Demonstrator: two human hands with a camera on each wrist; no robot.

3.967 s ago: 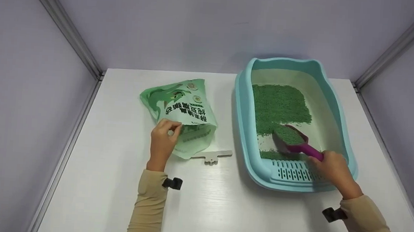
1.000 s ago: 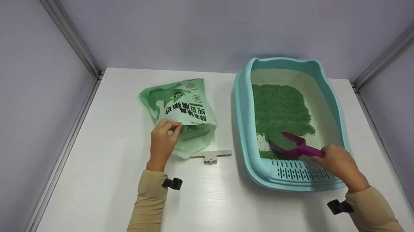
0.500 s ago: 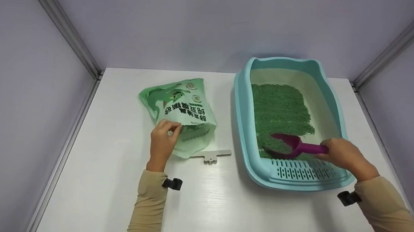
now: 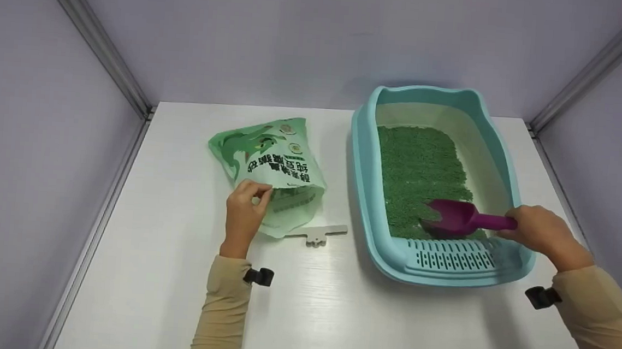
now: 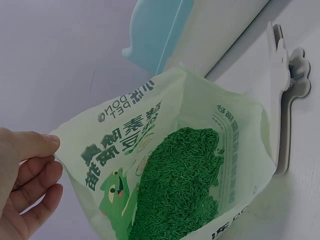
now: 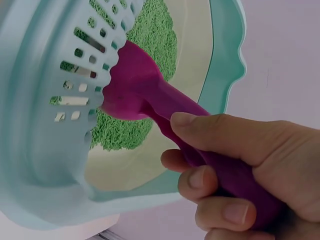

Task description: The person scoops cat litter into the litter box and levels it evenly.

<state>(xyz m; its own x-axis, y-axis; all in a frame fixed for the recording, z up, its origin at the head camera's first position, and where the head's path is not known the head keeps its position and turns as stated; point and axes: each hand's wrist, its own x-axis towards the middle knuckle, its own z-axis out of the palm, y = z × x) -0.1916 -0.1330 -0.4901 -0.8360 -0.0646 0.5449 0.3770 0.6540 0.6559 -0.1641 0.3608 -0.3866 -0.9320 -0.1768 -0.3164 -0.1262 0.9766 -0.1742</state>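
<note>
My right hand point(image 4: 540, 229) grips the handle of a purple scoop point(image 4: 456, 217), whose bowl sits low in the green pellet litter near the front of the light-blue litter box point(image 4: 366, 200). In the right wrist view the fingers curl round the scoop's handle point(image 6: 175, 105), and the box's slotted ledge point(image 6: 45, 140) partly hides the bowl. At the left, my left hand point(image 4: 246, 205) pinches the mouth edge of a green cat litter bag point(image 4: 274, 155) between thumb and finger. Green pellets point(image 5: 180, 180) show inside the bag's open mouth in the left wrist view.
A grey sealing clip point(image 4: 318, 233) lies on the white table point(image 4: 301, 316) by the bag's mouth, left of the box. Panelled walls point(image 4: 298, 42) stand behind and at both sides. Part of the box floor point(image 4: 486, 170) shows bare at its right.
The scoop has tipped out its pellets and then moved to the right across the front of the box, where litter now covers the formerly bare patch. The left hand and bag have stayed put.
</note>
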